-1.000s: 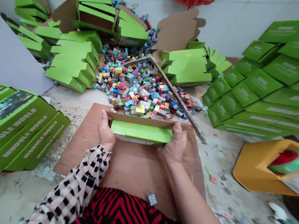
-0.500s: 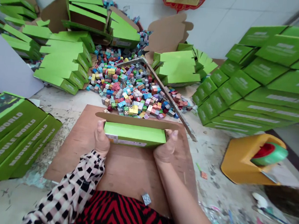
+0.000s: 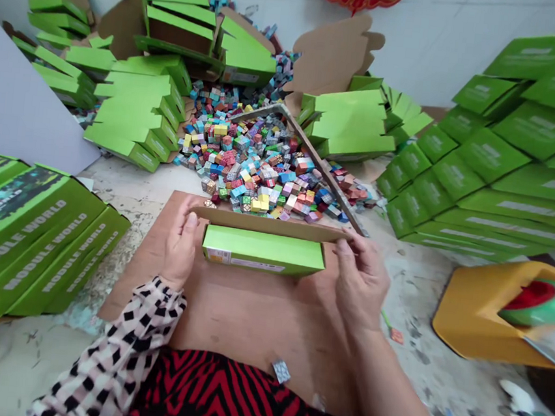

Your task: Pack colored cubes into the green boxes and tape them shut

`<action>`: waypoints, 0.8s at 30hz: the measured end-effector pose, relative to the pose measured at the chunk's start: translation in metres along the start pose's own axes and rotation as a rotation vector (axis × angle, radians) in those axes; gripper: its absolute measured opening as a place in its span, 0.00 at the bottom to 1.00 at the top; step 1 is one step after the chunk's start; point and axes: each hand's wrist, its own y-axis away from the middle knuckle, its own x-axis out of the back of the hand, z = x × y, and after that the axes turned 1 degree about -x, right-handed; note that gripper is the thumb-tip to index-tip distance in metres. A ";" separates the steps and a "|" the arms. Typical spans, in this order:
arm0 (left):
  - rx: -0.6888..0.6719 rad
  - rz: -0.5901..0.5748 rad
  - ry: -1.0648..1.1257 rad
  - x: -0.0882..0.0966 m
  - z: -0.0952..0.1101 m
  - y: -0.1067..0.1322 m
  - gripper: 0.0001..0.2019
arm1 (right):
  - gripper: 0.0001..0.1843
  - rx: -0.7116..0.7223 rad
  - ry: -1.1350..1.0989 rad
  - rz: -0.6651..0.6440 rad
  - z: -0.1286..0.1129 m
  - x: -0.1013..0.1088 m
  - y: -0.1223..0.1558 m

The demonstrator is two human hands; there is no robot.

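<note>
A green carton (image 3: 264,249) with a brown cardboard flap (image 3: 271,224) standing open behind it lies on a brown board (image 3: 248,310) in front of me. My left hand (image 3: 179,251) rests against the carton's left end, thumb up by the flap's corner, fingers together. My right hand (image 3: 361,281) is just off the carton's right end, fingers loosely curled and apart, fingertips near the flap's right corner. Neither hand grips the carton.
A heap of small coloured cubes (image 3: 262,161) lies behind the board with a metal strip (image 3: 321,166) across it. Folded green cartons are stacked at left (image 3: 134,109), centre (image 3: 349,123) and right (image 3: 508,158). Printed boxes (image 3: 24,236) stand at left, a yellow tape dispenser (image 3: 503,308) at right.
Both hands pressed the carton's ends before. Now my right hand has come off its right end and moved rightward, and my left hand has slackened.
</note>
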 end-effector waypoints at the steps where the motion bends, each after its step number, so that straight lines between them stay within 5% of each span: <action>1: -0.023 -0.005 -0.082 0.006 0.006 -0.002 0.20 | 0.14 0.005 0.038 -0.020 -0.005 0.009 -0.004; 6: -0.191 -0.026 -0.490 0.024 0.027 0.002 0.14 | 0.12 -0.059 0.171 -0.147 -0.035 0.029 -0.012; 9: -0.183 -0.031 -0.464 0.022 0.032 0.010 0.13 | 0.20 -0.059 0.252 -0.287 -0.045 0.033 -0.011; 14: -0.100 0.012 -0.318 0.014 0.033 0.019 0.16 | 0.18 0.117 0.362 -0.427 -0.050 0.045 -0.017; 24: -0.246 0.009 -0.407 0.014 0.026 0.034 0.15 | 0.12 0.013 0.067 -0.308 -0.042 0.034 -0.008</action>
